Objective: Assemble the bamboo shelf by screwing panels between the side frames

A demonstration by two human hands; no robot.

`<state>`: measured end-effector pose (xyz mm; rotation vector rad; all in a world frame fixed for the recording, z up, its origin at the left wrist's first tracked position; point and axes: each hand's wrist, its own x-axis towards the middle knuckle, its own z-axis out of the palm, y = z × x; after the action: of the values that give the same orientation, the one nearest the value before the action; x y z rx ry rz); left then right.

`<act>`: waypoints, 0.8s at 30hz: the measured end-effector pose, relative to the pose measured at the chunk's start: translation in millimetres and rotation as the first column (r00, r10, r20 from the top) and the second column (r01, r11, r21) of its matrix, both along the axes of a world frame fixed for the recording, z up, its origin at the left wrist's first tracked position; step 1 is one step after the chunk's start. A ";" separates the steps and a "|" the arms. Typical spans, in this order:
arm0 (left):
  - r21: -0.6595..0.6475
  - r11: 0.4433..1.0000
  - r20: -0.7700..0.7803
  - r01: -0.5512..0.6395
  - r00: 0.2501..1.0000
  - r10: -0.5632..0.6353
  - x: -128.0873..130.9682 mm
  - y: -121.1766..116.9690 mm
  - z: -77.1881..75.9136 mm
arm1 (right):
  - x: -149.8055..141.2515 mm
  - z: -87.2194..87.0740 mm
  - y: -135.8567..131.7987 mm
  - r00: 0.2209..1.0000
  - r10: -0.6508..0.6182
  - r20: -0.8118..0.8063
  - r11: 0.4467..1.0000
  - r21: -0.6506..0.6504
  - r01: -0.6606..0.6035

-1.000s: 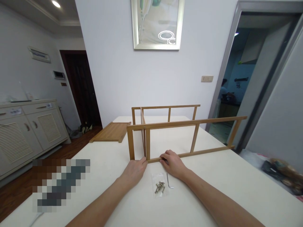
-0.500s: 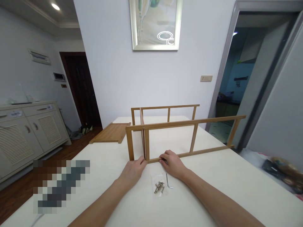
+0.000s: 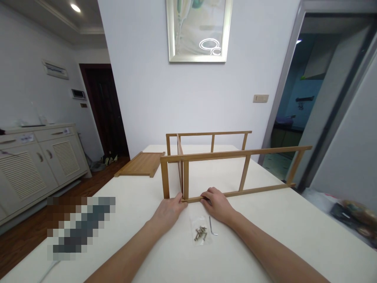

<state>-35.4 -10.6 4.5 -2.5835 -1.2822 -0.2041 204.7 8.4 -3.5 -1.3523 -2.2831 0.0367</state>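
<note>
A wooden shelf frame (image 3: 218, 155) stands on its side on the white table (image 3: 123, 251), its two ladder-like sides joined near the left end by an upright slatted panel (image 3: 180, 169). My left hand (image 3: 168, 214) grips the lower rail at the foot of that panel, with thumb and fingers closed about the joint. Further right, the fingers of my right hand (image 3: 217, 202) curl over the same rail. Between my forearms lie a small clear bag (image 3: 193, 239) of several screws (image 3: 201, 233) and an L-shaped hex key (image 3: 211, 226). My palms hide the fingertips partly.
Another wooden shelf panel (image 3: 141, 163) lies flat at the table's far left. A blurred-out object (image 3: 84, 226) with a white cable (image 3: 48, 271) rests on the left side. Behind the table rises a white wall (image 3: 138, 98); bagged items (image 3: 350, 220) sit beyond its right edge.
The view has turned slightly left, so everything appears a little further right. My left fingers have shifted slightly at the joint; my right hand keeps its place on the rail.
</note>
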 end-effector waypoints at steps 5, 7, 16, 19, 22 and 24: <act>0.031 0.998 0.069 -0.051 0.996 0.049 -5.1 3.3 -8.3 | 0.1 1.4 -0.5 1.000 0.006 -0.001 1.000 -0.007 -0.006; 0.043 0.997 0.089 -0.062 0.994 0.058 -7.4 5.6 -12.8 | 0.0 1.8 -0.5 1.000 0.003 0.001 1.000 -0.018 -0.003; 0.039 0.999 0.031 -0.028 0.999 0.026 -8.8 11.0 -20.6 | 0.5 0.4 -0.8 1.000 0.008 -0.008 1.000 -0.003 -0.008; 0.032 0.999 -0.006 -0.015 1.000 0.016 -8.7 8.9 -16.9 | 0.0 0.2 -1.0 1.000 0.003 -0.013 1.000 0.001 -0.003; 0.024 1.000 -0.020 -0.008 1.000 0.008 -8.3 6.4 -13.7 | -0.2 0.4 -1.3 1.000 -0.003 -0.015 1.000 0.001 0.003; 0.022 1.000 -0.028 -0.009 1.000 0.009 -7.7 5.2 -12.3 | 0.1 0.3 -1.2 1.000 0.001 -0.014 1.000 0.005 -0.001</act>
<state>-43.1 -5.4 -7.8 -2.5524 -1.2743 -0.1787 204.8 7.1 -3.2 -1.3440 -2.2711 0.0405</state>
